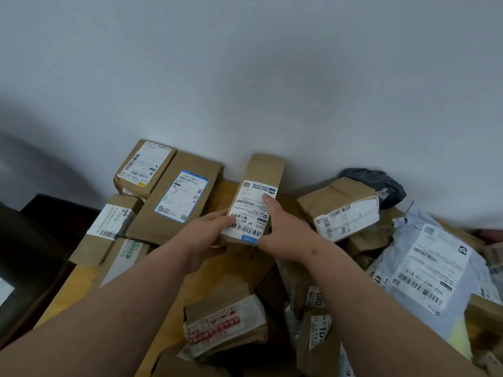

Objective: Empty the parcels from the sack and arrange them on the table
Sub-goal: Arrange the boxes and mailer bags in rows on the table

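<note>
With the sack seemingly emptied and the arranging step in hand, holding a long brown kraft-paper parcel with a white shipping label [253,205] just above the yellow wooden table [217,270], near the wall. Left hand [206,229] gripping its near left edge, right hand [277,227] clasping the right side, forefinger flat on the label. Next, probably: lowering it beside the wide brown parcel with a blue-edged label [177,197], square with that row.

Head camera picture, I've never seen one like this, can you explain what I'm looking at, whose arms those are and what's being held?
One camera worn on a person's head looks forward and down, so the two bare arms are the wearer's own. The left hand and right hand together hold a narrow brown paper parcel with a white barcode label, near the white wall. More brown parcels lie in a neat row at left on the yellow wooden table, including one with a blue-edged label. At right lies a loose heap, including a grey plastic mailer bag.
</note>
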The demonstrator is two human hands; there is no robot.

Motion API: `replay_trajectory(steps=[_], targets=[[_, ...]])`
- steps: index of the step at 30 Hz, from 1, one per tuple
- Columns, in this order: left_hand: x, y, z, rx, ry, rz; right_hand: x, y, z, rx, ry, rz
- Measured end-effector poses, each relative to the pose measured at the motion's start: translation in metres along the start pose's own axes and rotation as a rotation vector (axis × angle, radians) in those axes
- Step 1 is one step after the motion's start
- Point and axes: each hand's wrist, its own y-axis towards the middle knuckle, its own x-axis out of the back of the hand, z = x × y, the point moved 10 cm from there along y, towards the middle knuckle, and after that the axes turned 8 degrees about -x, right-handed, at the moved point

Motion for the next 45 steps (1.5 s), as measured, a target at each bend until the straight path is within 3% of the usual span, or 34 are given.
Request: replay_trajectory(steps=[3, 8, 17, 20, 23, 26, 29, 32, 38, 45], targets=[[0.012, -0.003, -0.009, -0.098, 0.108, -0.077, -0.003, 0.003, 0.004, -0.001, -0.044, 0.000], [0.036, -0.010, -0.031, -0.293, 0.560, -0.296, -0.018, 0.016, 0.016, -0.008, -0.127, 0.004], [0.051, -0.013, -0.037, -0.398, 0.783, -0.408, -0.029, 0.018, 0.034, 0.094, -0.261, -0.018], [0.054, -0.021, -0.042, -0.436, 0.781, -0.464, -0.005, 0.009, 0.026, 0.060, -0.335, -0.154], [0.047, -0.026, -0.051, -0.511, 0.812, -0.468, 0.023, -0.006, 0.001, -0.072, -0.363, -0.299], [0.031, -0.031, -0.058, -0.553, 0.920, -0.408, 0.011, -0.016, -0.021, -0.177, -0.438, -0.200], [0.009, -0.031, -0.058, -0.563, 1.186, -0.316, -0.002, -0.020, -0.033, -0.222, -0.475, -0.131], [0.002, -0.029, -0.051, -0.533, 1.300, -0.271, 0.005, -0.022, -0.040, -0.242, -0.377, -0.145], [0.003, -0.030, -0.056, -0.521, 1.272, -0.300, 0.009, -0.015, -0.056, -0.285, 0.137, -0.115], [-0.027, -0.038, -0.069, -0.677, 1.282, -0.203, -0.011, 0.001, -0.055, -0.327, 0.294, -0.194]])
